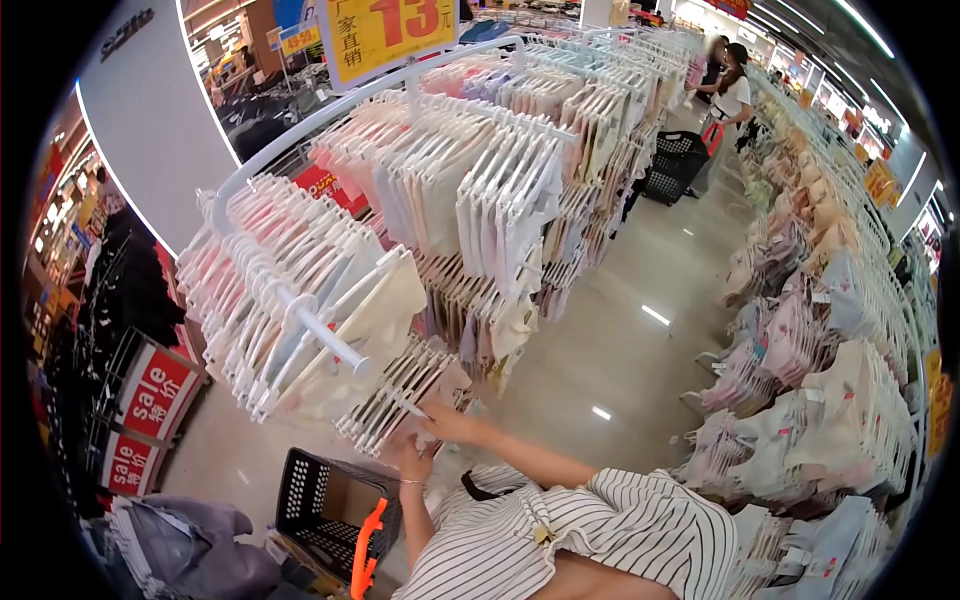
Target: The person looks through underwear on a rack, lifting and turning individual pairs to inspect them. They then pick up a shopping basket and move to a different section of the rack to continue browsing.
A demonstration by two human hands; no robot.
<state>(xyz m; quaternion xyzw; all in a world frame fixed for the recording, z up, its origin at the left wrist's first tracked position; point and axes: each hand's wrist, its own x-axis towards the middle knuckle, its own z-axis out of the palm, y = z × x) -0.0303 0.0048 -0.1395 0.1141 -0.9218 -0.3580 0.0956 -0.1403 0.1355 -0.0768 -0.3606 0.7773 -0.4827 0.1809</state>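
Note:
My left hand [415, 461], with a bracelet at the wrist, has its fingers closed on the lower part of a pale pink pair of underpants [393, 441]. Just above it, my right hand [452, 423] grips the same garment's side close to the end of a white hanger [402, 402]. The garment hangs at the front of the lower row of hangers [385, 395], and small fingertip detail is hard to make out. Over that row, cream underpants [375, 310] hang from the upper rail [325, 335].
A black shopping basket [335, 500] with an orange handle [368, 550] stands below my left arm. Bras [800, 400] on hangers line the right side of the aisle [620, 330]. Two people [730, 90] stand farther along, near another black basket [675, 165]. Red sale signs [155, 395] are at left.

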